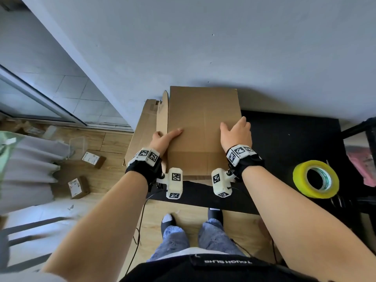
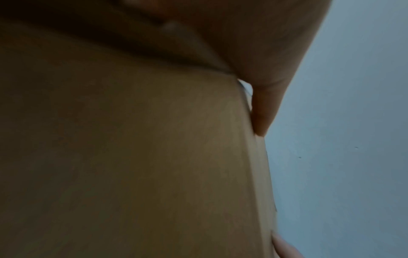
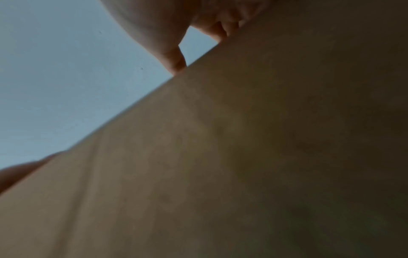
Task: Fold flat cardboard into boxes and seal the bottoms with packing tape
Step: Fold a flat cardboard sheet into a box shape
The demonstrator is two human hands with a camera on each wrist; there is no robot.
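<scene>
A flat brown cardboard box blank (image 1: 203,129) lies on the left part of the black table (image 1: 284,149), its far end near the wall. My left hand (image 1: 162,137) grips its left edge, thumb across the top face and fingers tucked behind the edge. My right hand (image 1: 236,133) holds the right edge, thumb on the face and fingers bent over the side. In the left wrist view the cardboard (image 2: 132,157) fills the frame under the thumb (image 2: 262,113). The right wrist view shows the same: cardboard (image 3: 243,157) and a thumb (image 3: 174,59) at its edge. A yellow tape roll (image 1: 315,179) stands on the table to the right.
More flat cardboard (image 1: 142,127) sticks out to the left, under and behind the held blank. Small labelled boxes (image 1: 93,159) (image 1: 78,187) and a clear plastic tub (image 1: 78,145) lie on the wooden floor at left. A grey wall (image 1: 223,47) stands just behind the table.
</scene>
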